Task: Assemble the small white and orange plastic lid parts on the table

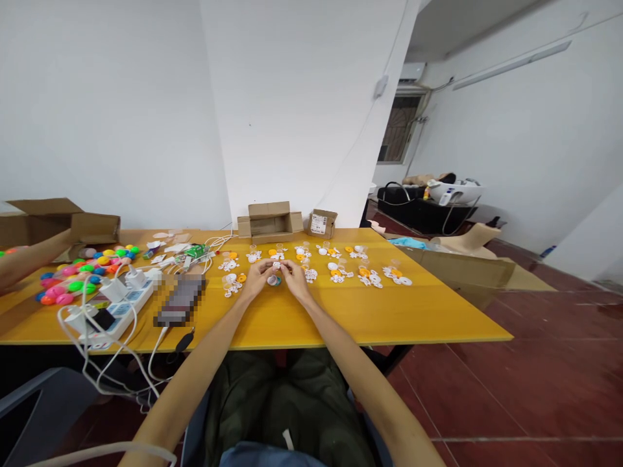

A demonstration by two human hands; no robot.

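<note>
Over the middle of the yellow table, my left hand (257,277) and my right hand (294,279) meet, fingers closed on a small white plastic piece (276,265) with dark marks or holes. Its exact kind is too small to make out. Just below it, between my hands, sits a small round container (273,281) with a white and teal look. Around my hands lie several groups of small parts: white perforated pieces (310,275), orange discs (365,272), white discs (332,266) and clear cups (374,275).
Open cardboard boxes (270,224) stand against the wall. To my left are a power strip (121,314) with loose cables, a blurred-out phone (181,301) and many coloured balls (75,285). Another person's arm (34,261) reaches in at far left. The table edge (438,340) runs in front.
</note>
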